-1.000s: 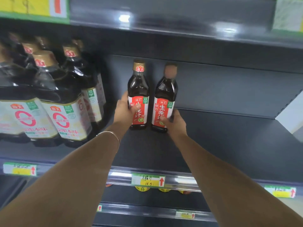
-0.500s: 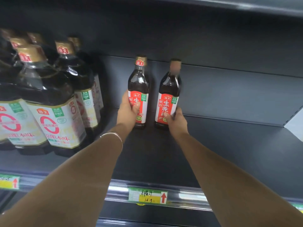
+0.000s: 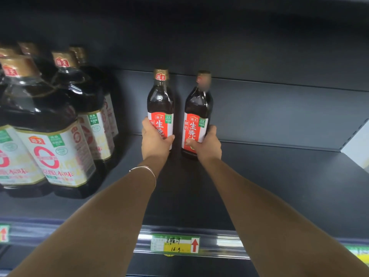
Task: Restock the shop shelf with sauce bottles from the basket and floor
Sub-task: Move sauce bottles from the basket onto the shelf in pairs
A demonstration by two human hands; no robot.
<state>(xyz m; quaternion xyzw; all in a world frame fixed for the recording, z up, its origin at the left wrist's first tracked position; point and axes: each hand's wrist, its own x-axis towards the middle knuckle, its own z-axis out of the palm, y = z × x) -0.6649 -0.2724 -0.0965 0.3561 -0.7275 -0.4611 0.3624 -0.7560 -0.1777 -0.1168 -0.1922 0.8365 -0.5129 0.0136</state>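
Observation:
Two slim dark sauce bottles with red labels stand upright side by side at the back of the dark shelf [image 3: 279, 186]. My left hand [image 3: 154, 142] grips the left sauce bottle [image 3: 160, 102] low on its label. My right hand [image 3: 205, 145] grips the right sauce bottle [image 3: 197, 108] near its base, thumb across the label. The right bottle's cap is blurred. Both bottle bases look set on the shelf board, close to the back panel.
Several large soy sauce jugs [image 3: 52, 132] with white and red labels fill the shelf's left side. A price tag [image 3: 175, 243] with a red arrow sits on the shelf's front rail. The shelf's right end panel [image 3: 357, 144] is pale.
Both hands have stayed on their bottles, which sit a little further back on the shelf. The camera has tilted down and closer, so the shelf above has left the view.

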